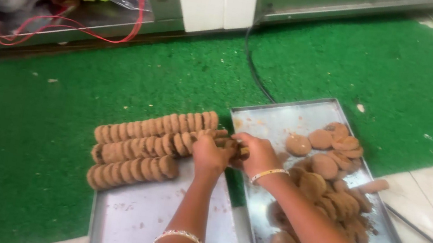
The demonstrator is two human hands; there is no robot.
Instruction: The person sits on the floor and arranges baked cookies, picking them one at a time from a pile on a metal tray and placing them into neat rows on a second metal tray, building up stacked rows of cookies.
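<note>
Both hands, left hand [210,154] and right hand [257,152], pinch cookies [227,143] between them.

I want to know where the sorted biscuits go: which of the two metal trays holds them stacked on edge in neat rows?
The left tray: its biscuits stand on edge in three rows. The right tray holds a loose, jumbled pile.

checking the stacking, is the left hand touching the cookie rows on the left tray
Touching: the head view shows the left hand closed against the end of the cookie rows on the left tray.
</note>
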